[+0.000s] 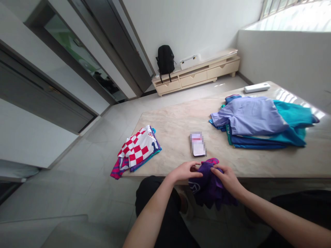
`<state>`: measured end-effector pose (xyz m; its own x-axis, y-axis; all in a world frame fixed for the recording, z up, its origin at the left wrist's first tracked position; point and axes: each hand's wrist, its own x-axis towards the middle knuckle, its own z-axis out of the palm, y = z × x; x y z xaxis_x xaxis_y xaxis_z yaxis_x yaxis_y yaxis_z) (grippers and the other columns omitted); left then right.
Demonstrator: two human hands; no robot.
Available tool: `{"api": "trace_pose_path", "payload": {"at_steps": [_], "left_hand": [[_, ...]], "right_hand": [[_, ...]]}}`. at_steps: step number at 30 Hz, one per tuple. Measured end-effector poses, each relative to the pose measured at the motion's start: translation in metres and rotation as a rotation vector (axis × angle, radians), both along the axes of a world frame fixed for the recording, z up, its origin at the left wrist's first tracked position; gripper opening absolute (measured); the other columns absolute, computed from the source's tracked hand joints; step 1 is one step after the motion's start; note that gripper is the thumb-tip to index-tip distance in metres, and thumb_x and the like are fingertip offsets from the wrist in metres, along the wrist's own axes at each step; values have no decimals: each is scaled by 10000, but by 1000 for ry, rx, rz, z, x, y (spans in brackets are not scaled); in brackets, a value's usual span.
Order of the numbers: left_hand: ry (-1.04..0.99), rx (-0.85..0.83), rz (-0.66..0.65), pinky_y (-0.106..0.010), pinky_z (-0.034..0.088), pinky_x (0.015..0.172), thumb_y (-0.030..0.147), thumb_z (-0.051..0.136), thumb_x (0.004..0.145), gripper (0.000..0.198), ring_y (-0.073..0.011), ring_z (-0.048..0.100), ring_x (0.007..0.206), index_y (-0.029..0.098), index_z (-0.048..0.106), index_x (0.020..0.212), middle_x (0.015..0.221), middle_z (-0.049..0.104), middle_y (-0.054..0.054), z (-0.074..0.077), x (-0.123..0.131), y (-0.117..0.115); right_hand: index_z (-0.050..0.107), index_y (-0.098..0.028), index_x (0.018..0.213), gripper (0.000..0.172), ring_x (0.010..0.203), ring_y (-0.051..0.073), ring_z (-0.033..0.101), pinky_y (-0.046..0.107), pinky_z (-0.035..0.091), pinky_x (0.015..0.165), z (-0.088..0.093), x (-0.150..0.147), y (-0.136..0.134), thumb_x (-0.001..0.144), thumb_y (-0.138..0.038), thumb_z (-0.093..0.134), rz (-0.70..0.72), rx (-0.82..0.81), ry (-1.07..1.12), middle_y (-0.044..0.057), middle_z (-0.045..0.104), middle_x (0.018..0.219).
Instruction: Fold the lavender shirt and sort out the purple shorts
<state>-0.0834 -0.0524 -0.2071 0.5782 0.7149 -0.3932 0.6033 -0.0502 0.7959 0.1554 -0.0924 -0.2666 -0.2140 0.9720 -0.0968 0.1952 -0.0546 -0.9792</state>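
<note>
Head view: my left hand (184, 171) and right hand (227, 178) both pinched on purple garment (207, 182), bunched between them at table (176, 131) edge, gathered for handling; folded checkered shirts (138, 148) left.

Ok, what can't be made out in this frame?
- Head view: the small flat item on the table is blurred out; its face is unreadable.
- The purple garment hangs below the table edge, bunched under the left hand and right hand; its print is mostly hidden.
</note>
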Motion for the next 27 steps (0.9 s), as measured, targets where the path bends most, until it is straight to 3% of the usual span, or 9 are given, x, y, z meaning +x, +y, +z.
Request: {"api": "trace_pose_path", "payload": {"at_steps": [3, 6, 11, 15, 18, 21, 24, 27], "left_hand": [[26, -19, -25, -300, 527, 749, 396, 828, 775, 469, -233, 695, 872, 157, 744, 1169, 1007, 772, -65, -4, -3, 3], [34, 15, -5, -287, 518, 737, 325, 744, 830, 228, -220, 687, 836, 134, 769, 952, 899, 765, -47, -6, -3, 4], [-10, 138, 48, -295, 518, 881, 262, 612, 913, 268, -222, 691, 988, 145, 741, 1117, 1094, 769, -68, -5, 0, 5], [-16, 190, 25, -319, 496, 973, 240, 545, 956, 289, -238, 689, 1064, 164, 758, 1135, 1160, 773, -73, -5, 2, 5], [-25, 183, -47, -303, 504, 960, 235, 569, 955, 273, -229, 703, 1040, 185, 773, 1128, 1151, 785, -56, -4, 7, 1], [-22, 178, -114, -288, 508, 937, 248, 626, 938, 227, -218, 713, 987, 197, 790, 1086, 1099, 795, -46, -5, 15, -5], [-4, 191, -133, -305, 501, 947, 236, 629, 940, 210, -231, 706, 1004, 185, 794, 1058, 1093, 789, -66, -8, 20, -7], [10, 190, -129, -323, 508, 926, 264, 655, 934, 212, -244, 704, 1001, 188, 781, 1087, 1090, 784, -75, -11, 20, -6]], "right_hand": [[683, -172, 798, 448, 782, 227, 600, 307, 464, 748, -6, 3, -1, 932, -584, 569, -89, -5, -6, 29, 665, 768], [693, -179, 831, 459, 768, 231, 605, 312, 467, 733, -9, 4, -3, 936, -604, 555, -137, -5, -26, 29, 675, 771], [696, -195, 826, 429, 829, 265, 653, 334, 482, 792, -8, 1, -5, 935, -587, 558, -107, 48, -106, 45, 723, 819], [682, -220, 1072, 356, 948, 306, 685, 386, 485, 876, -6, 0, -7, 906, -527, 611, -122, 99, -210, 77, 749, 1018], [560, -221, 1336, 505, 1053, 310, 680, 402, 498, 900, -5, 0, -9, 904, -477, 614, -112, 227, -309, 122, 687, 1239], [474, -257, 1477, 618, 1143, 297, 670, 387, 521, 893, -3, -3, -10, 911, -460, 614, 71, 353, -393, 129, 579, 1439], [635, -287, 1293, 422, 1078, 295, 702, 371, 525, 830, -5, -6, -8, 900, -442, 631, 195, 300, -427, 71, 689, 1293], [703, -267, 1054, 223, 924, 290, 726, 370, 511, 772, -8, -2, -3, 912, -409, 606, 149, 254, -436, 42, 766, 1019]]}}
